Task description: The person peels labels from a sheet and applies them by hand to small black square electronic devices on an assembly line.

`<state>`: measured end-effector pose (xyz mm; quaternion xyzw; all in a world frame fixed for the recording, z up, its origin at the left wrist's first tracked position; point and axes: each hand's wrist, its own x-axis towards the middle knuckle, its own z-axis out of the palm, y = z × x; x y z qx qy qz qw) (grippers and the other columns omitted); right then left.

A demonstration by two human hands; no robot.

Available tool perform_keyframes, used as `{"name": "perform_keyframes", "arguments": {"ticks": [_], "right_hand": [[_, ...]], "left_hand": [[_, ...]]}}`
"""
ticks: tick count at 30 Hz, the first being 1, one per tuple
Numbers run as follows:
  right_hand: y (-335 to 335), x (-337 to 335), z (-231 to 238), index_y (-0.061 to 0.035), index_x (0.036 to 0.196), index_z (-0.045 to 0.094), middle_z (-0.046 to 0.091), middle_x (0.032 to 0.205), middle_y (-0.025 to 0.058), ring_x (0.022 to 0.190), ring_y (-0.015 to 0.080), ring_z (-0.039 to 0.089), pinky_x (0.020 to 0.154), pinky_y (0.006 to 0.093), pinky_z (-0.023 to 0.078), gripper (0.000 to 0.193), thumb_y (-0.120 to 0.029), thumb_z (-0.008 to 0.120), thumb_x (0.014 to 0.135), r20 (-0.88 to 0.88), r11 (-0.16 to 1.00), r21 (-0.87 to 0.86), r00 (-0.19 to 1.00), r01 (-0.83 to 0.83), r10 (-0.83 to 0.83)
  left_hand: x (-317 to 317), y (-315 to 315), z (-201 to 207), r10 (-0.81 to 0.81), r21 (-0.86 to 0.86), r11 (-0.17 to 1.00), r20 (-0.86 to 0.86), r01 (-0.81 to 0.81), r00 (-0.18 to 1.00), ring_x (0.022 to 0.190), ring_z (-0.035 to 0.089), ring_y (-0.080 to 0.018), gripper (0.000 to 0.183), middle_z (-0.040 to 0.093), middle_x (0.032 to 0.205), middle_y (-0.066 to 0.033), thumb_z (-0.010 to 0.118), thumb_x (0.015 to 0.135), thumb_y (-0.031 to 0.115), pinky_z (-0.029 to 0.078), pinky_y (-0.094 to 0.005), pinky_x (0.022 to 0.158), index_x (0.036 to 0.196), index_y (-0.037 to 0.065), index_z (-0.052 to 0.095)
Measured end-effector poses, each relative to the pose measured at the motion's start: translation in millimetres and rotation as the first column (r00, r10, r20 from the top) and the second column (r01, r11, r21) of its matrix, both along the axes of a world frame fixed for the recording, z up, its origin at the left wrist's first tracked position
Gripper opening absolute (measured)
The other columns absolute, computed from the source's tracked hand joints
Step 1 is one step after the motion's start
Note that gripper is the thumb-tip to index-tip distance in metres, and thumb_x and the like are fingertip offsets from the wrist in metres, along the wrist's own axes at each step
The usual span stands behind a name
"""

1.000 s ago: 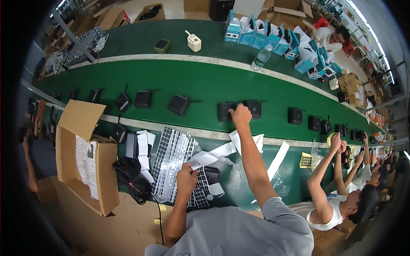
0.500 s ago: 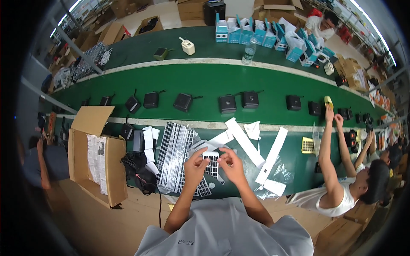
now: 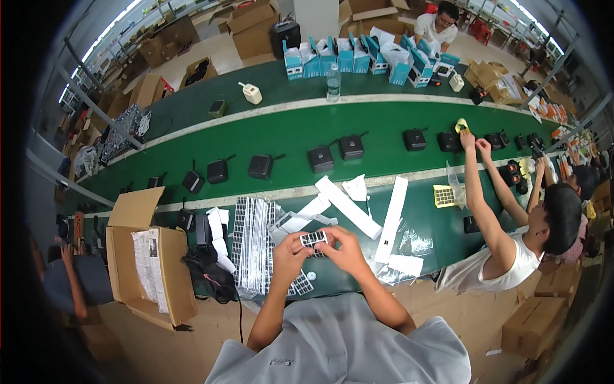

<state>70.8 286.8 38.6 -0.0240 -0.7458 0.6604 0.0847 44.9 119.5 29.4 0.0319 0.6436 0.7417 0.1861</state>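
A small white sheet of black rectangular labels (image 3: 313, 239) is pinched between my two hands over the near bench. My left hand (image 3: 288, 255) grips its left end, fingers closed. From the other side, my right hand (image 3: 346, 248) holds the right end between thumb and fingers. The sheet looks bent, with a lower part hanging partly hidden behind my fingers. Just left of my hands lie many larger sheets of black labels (image 3: 251, 246), some under shiny film. A small round white piece (image 3: 311, 276) rests close below.
An open cardboard box (image 3: 176, 256) stands at left, near black cables (image 3: 208, 272). White paper strips (image 3: 348, 206) and clear film (image 3: 416, 242) lie right. Black box-shaped devices (image 3: 260, 166) line the green belt (image 3: 256, 137). A co-worker's arm (image 3: 473, 182) reaches over the belt at right.
My hands have come closer together, and the label sheet now looks bent between them. The whole view has shifted and tilted. The co-worker at right still holds something yellow over the belt.
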Motion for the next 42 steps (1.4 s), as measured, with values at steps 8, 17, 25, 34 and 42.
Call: {"name": "perform_keyframes", "arguments": {"ticks": [8,17,25,34,42], "right_hand": [[-16.6,12.9,-7.3,0.0015,0.094,0.066,0.050,0.075,-0.0012,0.063,0.0059,0.045,0.056,0.0215,0.037,0.018,0.001,0.073,0.077,-0.077,0.985,-0.127,0.988,0.120,-0.130],[-30.2,13.9,-8.1,0.0013,0.085,0.066,0.048,0.076,-0.0047,0.062,0.0015,0.040,0.055,0.0182,0.032,0.009,0.004,0.072,0.079,-0.056,0.930,-0.343,0.985,0.136,-0.164],[-30.9,16.2,0.9,-0.0003,0.080,0.065,0.045,0.072,-0.0061,0.061,0.0007,0.038,0.052,0.0188,0.029,0.009,0.005,0.072,0.078,-0.034,0.886,-0.436,0.981,0.157,-0.191],[-20.2,16.8,-7.7,0.0008,0.082,0.065,0.048,0.074,-0.0034,0.062,0.0031,0.044,0.053,0.0199,0.036,0.010,0.002,0.074,0.079,-0.092,0.918,-0.387,0.986,0.092,-0.137],[-2.5,15.3,19.2,-0.0009,0.092,0.067,0.063,0.083,0.0076,0.069,0.0190,0.062,0.064,0.0276,0.050,0.024,0.003,0.077,0.071,-0.525,0.906,0.260,0.837,0.333,-0.157]], "left_hand": [[5.3,4.6,12.1,0.068,0.077,0.995,-0.021,-0.066,0.997,0.084,0.066,-0.0121,0.027,0.069,0.096,-0.0114,0.066,0.082,-0.009,0.053,-0.0228,0.074,0.109,-0.008,0.061],[17.7,0.8,26.0,0.164,-0.027,0.986,-0.087,-0.167,0.983,0.075,0.064,-0.0096,0.019,0.070,0.088,-0.0095,0.067,0.082,-0.007,0.051,-0.0204,0.069,0.100,-0.007,0.067],[24.1,10.8,41.3,0.223,0.045,0.975,-0.124,-0.219,0.967,0.069,0.059,-0.0044,0.018,0.069,0.080,-0.0048,0.070,0.082,-0.002,0.047,-0.0183,0.060,0.100,-0.006,0.069],[21.6,16.4,46.9,0.184,-0.169,0.947,-0.414,-0.274,0.891,0.065,0.058,-0.0094,0.011,0.066,0.076,-0.0042,0.070,0.079,-0.002,0.046,-0.0228,0.058,0.090,0.000,0.072],[12.6,11.5,51.6,-0.057,-0.286,0.754,-0.925,-0.591,0.375,0.084,0.050,-0.0235,0.036,0.056,0.091,-0.0061,0.070,0.058,-0.007,0.045,-0.0322,0.073,0.088,0.013,0.076]]}}
